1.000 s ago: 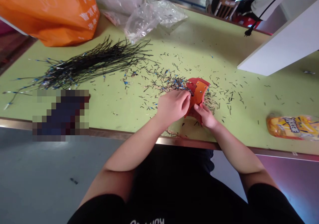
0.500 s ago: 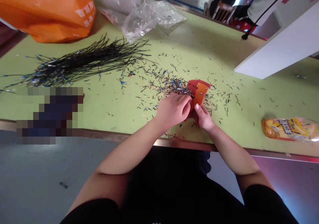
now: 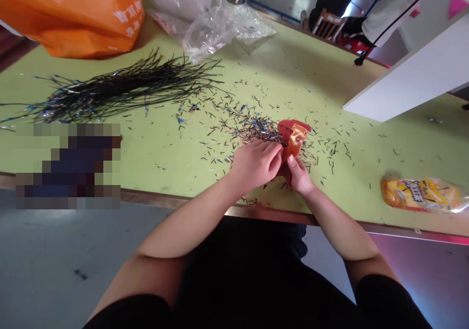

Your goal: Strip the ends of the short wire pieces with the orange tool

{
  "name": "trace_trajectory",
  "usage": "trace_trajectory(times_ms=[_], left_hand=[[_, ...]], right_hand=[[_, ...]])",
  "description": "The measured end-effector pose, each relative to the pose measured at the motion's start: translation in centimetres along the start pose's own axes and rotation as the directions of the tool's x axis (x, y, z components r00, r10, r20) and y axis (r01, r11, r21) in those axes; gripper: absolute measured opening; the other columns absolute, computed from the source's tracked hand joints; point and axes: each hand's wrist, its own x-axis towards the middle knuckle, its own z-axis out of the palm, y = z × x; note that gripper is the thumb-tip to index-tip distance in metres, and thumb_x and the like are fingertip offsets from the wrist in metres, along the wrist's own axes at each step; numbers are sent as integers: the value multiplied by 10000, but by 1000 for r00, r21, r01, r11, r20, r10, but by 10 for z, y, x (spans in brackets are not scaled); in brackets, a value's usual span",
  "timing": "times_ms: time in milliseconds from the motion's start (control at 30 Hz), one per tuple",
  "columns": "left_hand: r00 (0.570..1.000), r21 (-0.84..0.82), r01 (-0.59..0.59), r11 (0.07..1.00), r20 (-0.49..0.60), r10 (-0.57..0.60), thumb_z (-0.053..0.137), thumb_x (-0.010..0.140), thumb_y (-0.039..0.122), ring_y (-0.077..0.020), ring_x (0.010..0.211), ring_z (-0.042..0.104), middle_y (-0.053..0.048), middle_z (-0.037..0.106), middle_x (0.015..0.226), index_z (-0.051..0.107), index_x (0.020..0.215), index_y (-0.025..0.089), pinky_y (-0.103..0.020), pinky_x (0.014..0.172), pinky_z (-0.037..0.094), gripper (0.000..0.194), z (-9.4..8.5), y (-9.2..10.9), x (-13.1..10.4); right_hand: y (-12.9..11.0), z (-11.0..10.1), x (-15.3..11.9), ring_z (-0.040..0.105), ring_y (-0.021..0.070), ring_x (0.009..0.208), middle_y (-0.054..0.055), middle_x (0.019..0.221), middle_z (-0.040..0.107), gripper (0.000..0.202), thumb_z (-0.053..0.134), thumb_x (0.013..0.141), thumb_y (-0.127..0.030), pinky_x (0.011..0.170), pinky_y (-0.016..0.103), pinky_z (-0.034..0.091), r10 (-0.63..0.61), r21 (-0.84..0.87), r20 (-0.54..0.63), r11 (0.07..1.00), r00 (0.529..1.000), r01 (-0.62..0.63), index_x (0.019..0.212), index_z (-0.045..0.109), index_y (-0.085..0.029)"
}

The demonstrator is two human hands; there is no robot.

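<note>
My right hand (image 3: 299,174) is wrapped round the lower part of a red and orange tool (image 3: 297,136), its thumb on the near face. Beside it my left hand (image 3: 256,162) is closed, fingertips pressed together at the tool's left side; what they pinch is too small to make out. A heap of short black and blue wire clippings (image 3: 262,126) lies on the green table (image 3: 176,160) just beyond my left hand, and more clippings are scattered around. A long bundle of black wires (image 3: 135,87) with blue ends lies at the left.
An orange bag (image 3: 91,16) and clear plastic bags (image 3: 216,29) stand at the back left. A yellow snack packet (image 3: 421,193) lies at the right. A white panel (image 3: 406,75) juts in from the right, near a hanging black plug (image 3: 359,61). Beyond the table is a person (image 3: 392,7).
The tool has tilted slightly in my right hand, and its orange face now catches the light. My left hand stays beside it. The whole view has shifted a little.
</note>
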Motion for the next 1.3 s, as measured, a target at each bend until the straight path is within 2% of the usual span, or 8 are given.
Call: trace_trajectory(times_ms=[167, 333, 433, 567, 733, 900, 1000, 1300], left_hand=[[999, -14, 29, 999, 36, -29, 498, 980, 201, -150, 637, 632, -26, 723, 722, 662, 886, 191, -292, 553, 382, 189, -1, -1, 0], [997, -57, 53, 997, 61, -50, 491, 993, 210, -150, 640, 630, -32, 721, 722, 654, 877, 194, -291, 561, 381, 201, -1, 0, -1], [993, -112, 100, 989, 78, -92, 476, 1021, 226, -150, 653, 628, -28, 719, 728, 660, 889, 199, -288, 589, 404, 228, -2, -3, 0], [982, -216, 180, 960, 98, -162, 467, 1060, 273, -143, 700, 644, -28, 741, 798, 684, 952, 198, -277, 630, 437, 253, -3, -15, 4], [964, -244, 263, 933, 95, -247, 456, 1076, 332, -172, 819, 687, -62, 769, 924, 707, 986, 195, -298, 725, 497, 299, -3, -31, 8], [956, -213, 280, 936, 154, -251, 422, 1084, 356, -186, 867, 688, -67, 758, 941, 702, 987, 204, -313, 766, 513, 333, -1, -35, 8], [951, -175, 274, 946, 196, -239, 404, 1084, 351, -190, 843, 672, -67, 741, 913, 685, 974, 203, -316, 739, 495, 336, -1, -35, 7], [941, -16, 170, 985, 300, -157, 331, 1056, 250, -201, 757, 641, -82, 708, 847, 630, 958, 195, -324, 619, 405, 320, -5, -37, 7]], right_hand=[[2, -1, 0, 657, 198, 560, 6, 597, 614, 540, 595, 913, -758, 528, 337, 573, -77, -60, 55, 995, 995, 81, 818, 643, -229], [-8, 7, 0, 506, 138, 430, -24, 481, 492, 622, 561, 923, -771, 440, 279, 446, -110, -104, 22, 988, 994, 111, 626, 549, -225], [-17, 8, 2, 502, 145, 461, -21, 531, 510, 603, 582, 893, -797, 458, 285, 469, -88, 4, 42, 996, 995, 88, 705, 595, -224], [-35, -2, 1, 608, 169, 591, 9, 695, 603, 623, 607, 856, -825, 589, 331, 588, -8, 156, 200, 987, 980, -24, 894, 659, -205], [-49, -21, -3, 656, 170, 608, 15, 708, 632, 626, 647, 851, -796, 612, 330, 622, 105, 193, 389, 962, 915, -192, 920, 667, -174], [-45, -28, -5, 711, 181, 636, 38, 730, 676, 641, 579, 909, -782, 631, 326, 629, 150, 147, 512, 955, 846, -259, 964, 671, -150], [-40, -28, -5, 715, 180, 639, 44, 741, 695, 644, 592, 906, -776, 644, 329, 631, 157, 137, 535, 953, 830, -269, 965, 680, -141], [-38, -28, -4, 717, 185, 629, 45, 716, 701, 623, 637, 891, -754, 604, 308, 612, 199, 98, 509, 953, 838, -286, 944, 676, -134]])
